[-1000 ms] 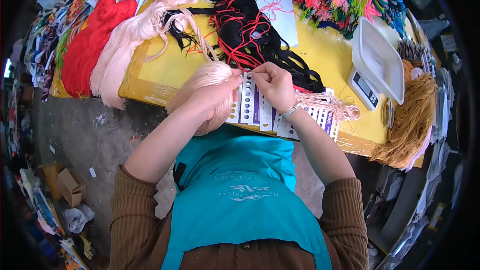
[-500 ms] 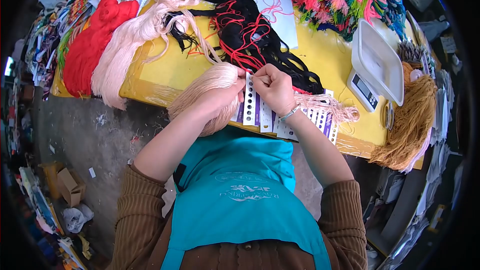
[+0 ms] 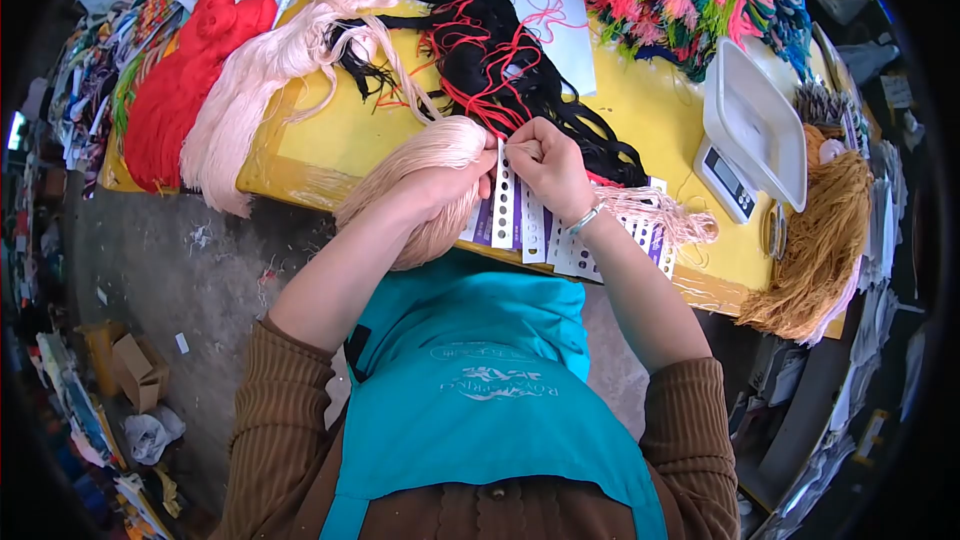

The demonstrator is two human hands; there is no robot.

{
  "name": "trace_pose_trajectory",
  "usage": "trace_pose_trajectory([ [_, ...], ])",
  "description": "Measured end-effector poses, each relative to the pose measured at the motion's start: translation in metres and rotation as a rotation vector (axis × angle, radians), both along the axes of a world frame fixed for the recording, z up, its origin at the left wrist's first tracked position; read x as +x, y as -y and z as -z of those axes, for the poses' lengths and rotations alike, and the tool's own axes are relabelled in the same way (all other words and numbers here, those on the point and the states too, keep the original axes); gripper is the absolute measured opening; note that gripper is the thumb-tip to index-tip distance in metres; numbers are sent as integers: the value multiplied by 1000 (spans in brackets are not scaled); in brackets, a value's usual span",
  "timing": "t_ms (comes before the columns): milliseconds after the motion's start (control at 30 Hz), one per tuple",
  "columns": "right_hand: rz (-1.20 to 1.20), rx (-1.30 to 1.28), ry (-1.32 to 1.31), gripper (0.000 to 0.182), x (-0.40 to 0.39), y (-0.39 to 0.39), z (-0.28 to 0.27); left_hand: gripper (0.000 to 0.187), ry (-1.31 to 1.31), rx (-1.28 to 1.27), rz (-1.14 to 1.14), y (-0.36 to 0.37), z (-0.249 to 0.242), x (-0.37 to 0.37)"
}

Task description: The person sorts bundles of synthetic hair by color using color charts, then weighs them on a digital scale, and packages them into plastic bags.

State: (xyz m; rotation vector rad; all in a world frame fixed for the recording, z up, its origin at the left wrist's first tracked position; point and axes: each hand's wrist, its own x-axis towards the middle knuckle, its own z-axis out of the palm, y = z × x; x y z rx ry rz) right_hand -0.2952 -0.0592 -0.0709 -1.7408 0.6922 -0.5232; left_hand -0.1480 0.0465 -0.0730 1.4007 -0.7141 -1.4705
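Note:
A thick skein of pale peach thread (image 3: 415,165) is draped over the table edge under my left hand (image 3: 455,185). That hand's fingers are closed around part of the skein, close to the top of a punched card. My right hand (image 3: 548,168) is in a pinch at the top of the white punched thread card (image 3: 503,202); a strand between its fingers is too fine to be sure of. More punched cards (image 3: 595,252) lie below my right wrist, with peach thread (image 3: 660,212) looped over them. Black thread (image 3: 490,60) with tangled red strands (image 3: 480,100) lies just beyond both hands.
Red thread (image 3: 195,100) and pale pink thread (image 3: 235,110) hang over the left edge of the yellow table (image 3: 330,145). A scale with a white tray (image 3: 755,125) stands at right, beside brown thread (image 3: 815,250). Multicoloured bundles (image 3: 690,0) and a printed sheet (image 3: 545,10) lie at the back.
Both hands have shifted slightly, staying together at the card's top. My right hand's fingers have turned a little, and the card has moved slightly to the right.

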Motion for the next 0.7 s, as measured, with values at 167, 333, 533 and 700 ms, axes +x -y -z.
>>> trace_pose_trajectory([
  [167,-55,12,-43,11,0,7,2,18,14,49,-33,1,-2,-3],
  [333,-125,73,-76,16,0,12,0,32,384,124,52,4,38,7],
  [533,-258,23,-200,17,5,14,-8,20,966,206,104,-22,30,35],
  [700,-254,-18,-247,16,6,13,-8,31,429,210,-55,-34,4,34],
])
